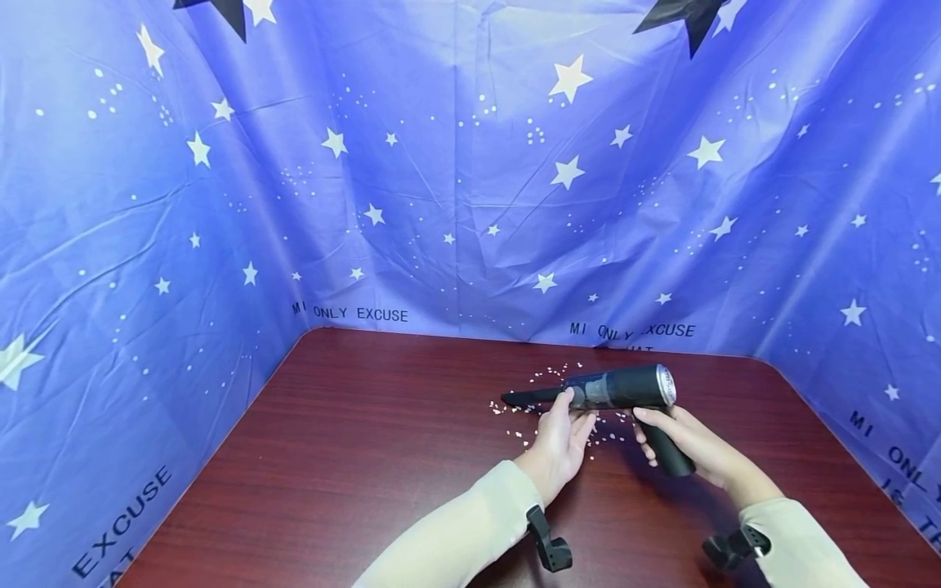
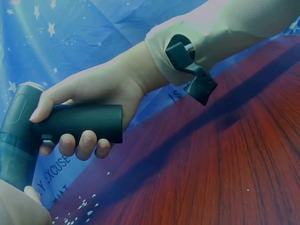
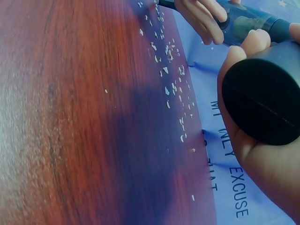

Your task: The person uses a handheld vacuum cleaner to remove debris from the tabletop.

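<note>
A black handheld vacuum cleaner (image 1: pixel 631 387) with a clear dust cup and a long narrow nozzle (image 1: pixel 529 398) is held over the table, nozzle pointing left. My right hand (image 1: pixel 702 449) grips its handle; in the left wrist view the fingers curl round the handle (image 2: pixel 86 121). My left hand (image 1: pixel 560 441) holds the barrel near the clear cup, thumb on the near side and fingers beneath. Small white scraps (image 1: pixel 515 434) lie scattered around and under the nozzle. The right wrist view shows the scraps (image 3: pixel 167 89) and the handle's round black end (image 3: pixel 262 101).
The dark red wooden table (image 1: pixel 331 457) is bounded by a blue star-printed cloth (image 1: pixel 456 204) at the back and sides. Black brackets (image 1: pixel 547 543) are fastened at both wrists over pale sleeves.
</note>
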